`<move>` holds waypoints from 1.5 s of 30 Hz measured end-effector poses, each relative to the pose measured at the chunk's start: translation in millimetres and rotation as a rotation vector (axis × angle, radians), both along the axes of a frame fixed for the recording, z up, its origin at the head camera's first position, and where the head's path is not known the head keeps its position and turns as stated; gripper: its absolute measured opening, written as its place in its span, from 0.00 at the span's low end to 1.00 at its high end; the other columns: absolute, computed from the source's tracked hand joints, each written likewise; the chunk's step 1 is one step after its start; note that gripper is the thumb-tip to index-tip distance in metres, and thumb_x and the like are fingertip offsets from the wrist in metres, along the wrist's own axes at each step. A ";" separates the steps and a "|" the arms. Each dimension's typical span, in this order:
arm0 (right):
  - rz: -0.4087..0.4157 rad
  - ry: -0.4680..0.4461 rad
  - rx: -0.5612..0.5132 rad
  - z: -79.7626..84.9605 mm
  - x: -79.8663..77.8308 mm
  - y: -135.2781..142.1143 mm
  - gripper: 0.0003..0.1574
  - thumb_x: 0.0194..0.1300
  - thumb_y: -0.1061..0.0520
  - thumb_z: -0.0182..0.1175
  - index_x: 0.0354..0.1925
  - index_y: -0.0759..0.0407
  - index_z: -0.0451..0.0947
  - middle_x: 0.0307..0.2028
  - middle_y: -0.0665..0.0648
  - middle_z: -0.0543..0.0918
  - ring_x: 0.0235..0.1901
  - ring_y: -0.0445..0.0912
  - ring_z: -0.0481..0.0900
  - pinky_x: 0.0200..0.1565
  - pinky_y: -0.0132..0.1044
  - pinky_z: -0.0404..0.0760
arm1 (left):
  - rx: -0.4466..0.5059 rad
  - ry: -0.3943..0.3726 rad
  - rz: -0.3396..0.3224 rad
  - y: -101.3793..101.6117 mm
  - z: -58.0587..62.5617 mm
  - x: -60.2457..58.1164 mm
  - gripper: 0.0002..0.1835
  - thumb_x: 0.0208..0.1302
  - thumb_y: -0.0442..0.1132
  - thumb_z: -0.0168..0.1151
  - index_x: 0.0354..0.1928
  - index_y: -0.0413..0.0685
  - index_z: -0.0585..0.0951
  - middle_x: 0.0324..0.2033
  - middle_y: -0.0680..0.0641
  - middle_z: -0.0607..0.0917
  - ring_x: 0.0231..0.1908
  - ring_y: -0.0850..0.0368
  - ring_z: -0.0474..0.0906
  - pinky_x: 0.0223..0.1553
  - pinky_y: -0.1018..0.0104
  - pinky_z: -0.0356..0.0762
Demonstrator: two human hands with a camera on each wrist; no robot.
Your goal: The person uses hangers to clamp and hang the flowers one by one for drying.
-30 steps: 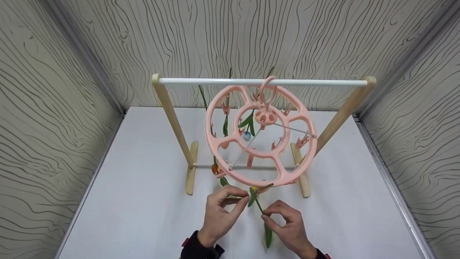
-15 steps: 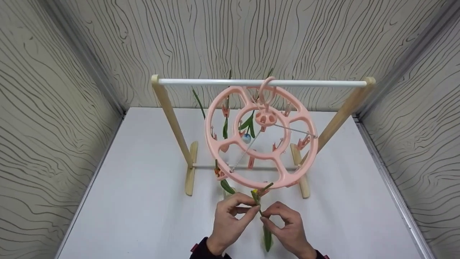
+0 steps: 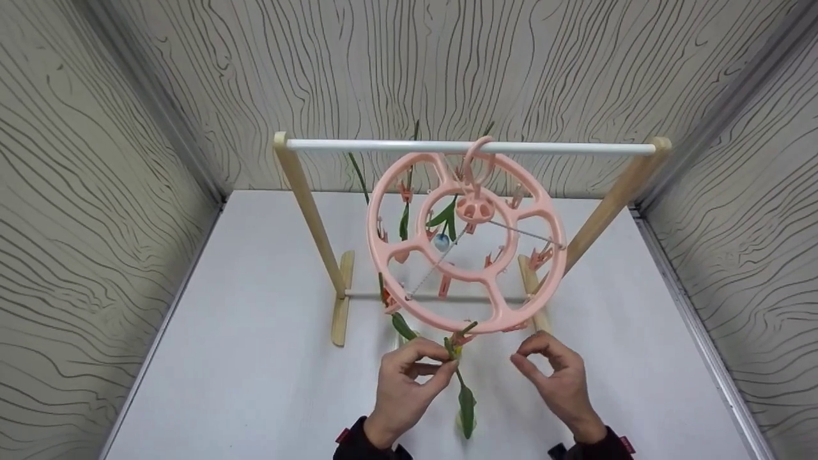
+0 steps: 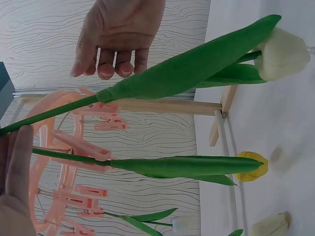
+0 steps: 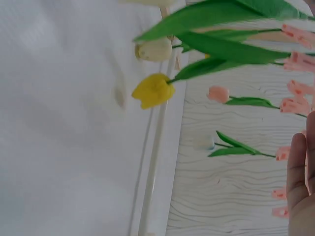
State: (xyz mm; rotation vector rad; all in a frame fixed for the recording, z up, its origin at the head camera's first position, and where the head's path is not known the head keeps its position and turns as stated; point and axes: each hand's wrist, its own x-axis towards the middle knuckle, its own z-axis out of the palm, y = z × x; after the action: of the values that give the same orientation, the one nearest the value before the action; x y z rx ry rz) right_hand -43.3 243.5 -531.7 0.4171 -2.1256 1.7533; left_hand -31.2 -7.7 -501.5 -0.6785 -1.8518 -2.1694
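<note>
My left hand [image 3: 409,390] pinches the upper stem of an artificial white tulip [image 4: 283,54], which hangs head down in front of the pink round clip hanger [image 3: 505,316]. Right beside it, a pink clothespin [image 4: 81,145] holds a yellow tulip [image 4: 252,166] by its stem. Away to the right of the stem is my right hand [image 3: 562,383], its fingers loosely bent and nothing between them. Other clips hold a blue-and-white tulip [image 3: 441,241] and a pink tulip [image 5: 218,94], both upside down.
The hanger hooks over the white bar [image 3: 383,145] of a wooden-legged rack [image 3: 307,211] on a white table [image 3: 255,358]. Another whitish tulip [image 5: 155,50] hangs near the yellow one. Patterned panels [image 3: 192,64] enclose the back and sides.
My right hand has let go of the white tulip's stem and moved right. My left hand shifted right and took hold of the stem higher up.
</note>
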 end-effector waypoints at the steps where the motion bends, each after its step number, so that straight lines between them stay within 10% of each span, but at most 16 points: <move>1: -0.013 -0.004 -0.013 1.8 -3.3 5.4 0.15 0.57 0.83 0.65 0.38 0.70 0.81 0.34 0.49 0.86 0.35 0.38 0.83 0.43 0.25 0.83 | -0.001 0.005 0.002 -0.3 0.5 -0.2 0.05 0.67 0.26 0.69 0.43 0.37 0.85 0.37 0.34 0.88 0.41 0.64 0.89 0.37 0.58 0.93; 10: 0.132 -0.132 0.061 11.2 -35.5 39.1 0.25 0.61 0.78 0.67 0.57 0.69 0.80 0.48 0.52 0.88 0.48 0.40 0.85 0.50 0.29 0.86 | -0.020 0.008 0.008 -2.0 3.9 -2.4 0.05 0.66 0.26 0.70 0.42 0.38 0.86 0.37 0.35 0.88 0.41 0.63 0.89 0.37 0.58 0.93; 21: 0.482 -0.266 -0.117 15.3 -59.4 49.8 0.23 0.75 0.75 0.54 0.66 0.78 0.72 0.58 0.51 0.89 0.56 0.39 0.87 0.54 0.30 0.87 | -0.024 0.023 -0.011 -1.5 4.9 -2.1 0.05 0.67 0.26 0.69 0.43 0.39 0.86 0.37 0.36 0.88 0.42 0.64 0.89 0.37 0.58 0.93; 45: 0.565 -0.268 -0.071 30.8 -56.8 28.3 0.24 0.71 0.75 0.59 0.63 0.68 0.80 0.53 0.47 0.90 0.47 0.35 0.86 0.51 0.27 0.87 | -0.042 -0.004 -0.011 -2.7 7.8 -2.4 0.04 0.67 0.28 0.70 0.42 0.38 0.86 0.37 0.34 0.89 0.42 0.64 0.89 0.38 0.57 0.93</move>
State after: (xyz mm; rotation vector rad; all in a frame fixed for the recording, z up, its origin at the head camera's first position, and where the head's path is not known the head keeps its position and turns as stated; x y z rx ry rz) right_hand -100.1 271.8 -500.9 0.8751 -2.2630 2.2932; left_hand -33.6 -10.5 -493.7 -0.6953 -1.9049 -2.1459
